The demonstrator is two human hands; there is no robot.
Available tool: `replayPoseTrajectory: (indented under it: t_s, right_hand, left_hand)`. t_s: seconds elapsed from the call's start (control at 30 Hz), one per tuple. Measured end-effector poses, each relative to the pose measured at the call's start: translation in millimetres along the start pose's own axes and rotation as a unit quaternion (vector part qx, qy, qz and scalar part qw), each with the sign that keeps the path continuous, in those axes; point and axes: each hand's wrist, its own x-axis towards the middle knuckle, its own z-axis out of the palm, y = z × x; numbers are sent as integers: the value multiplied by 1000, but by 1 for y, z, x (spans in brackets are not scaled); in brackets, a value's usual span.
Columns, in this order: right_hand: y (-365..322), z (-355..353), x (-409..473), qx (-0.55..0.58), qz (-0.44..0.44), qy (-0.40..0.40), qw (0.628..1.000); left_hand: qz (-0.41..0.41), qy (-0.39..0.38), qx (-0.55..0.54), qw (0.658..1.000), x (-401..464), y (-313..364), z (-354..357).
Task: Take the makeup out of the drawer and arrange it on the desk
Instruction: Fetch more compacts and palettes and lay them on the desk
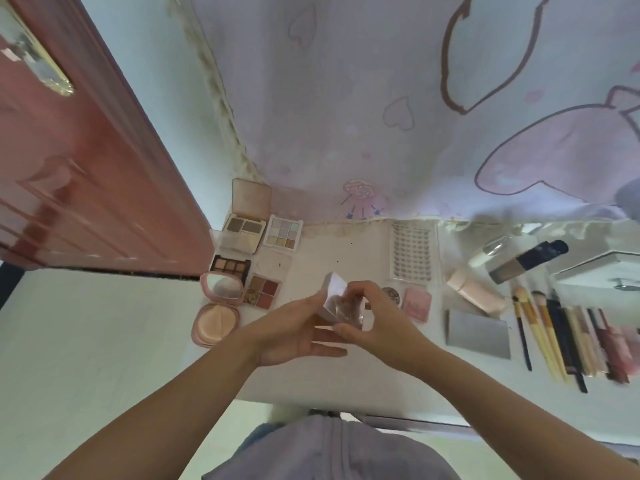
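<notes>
We see a small clear-lidded compact (341,304) held above the middle of the bench (346,368), its pale lid tipped up and open. Our left hand (298,336) cradles it from below with the fingers spread along its underside, while our right hand (377,317) pinches it from the right side and top; both hands are grasping the compact, which does not touch the bench.

Just right of it, on the bench, lie a small round pot (391,295) and a pink square blush (417,304). Behind those rests a lash tray (412,252) with rows of lashes. To the left we find a red-toned palette (265,291), a narrow brown palette (230,265), a pink powder compact (218,306) open with its mirror and puff showing, a pastel palette (283,233), and an open beige palette (244,223) leaning against the wall.

Farther right lie a pink tube (476,294), a dark-capped foundation bottle (526,261), a pale bottle (490,254), a grey flat case (478,334), and a row of brushes and pencils (568,336) lying side by side. A pale box (599,268) sits at the far right edge.
</notes>
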Motion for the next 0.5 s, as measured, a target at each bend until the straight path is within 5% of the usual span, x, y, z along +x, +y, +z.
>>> replayPoseTrajectory:
  t_s: [0.13,0.5]
  right_hand:
    - [-36,-7,-16,-9,-38,31,999]
    - [-97,28,-29,-15,-67,14,998]
  left_hand:
    - [11,-50,-131,990,-14,1,16]
    - [38,-34,-106,993,-72,-27,10]
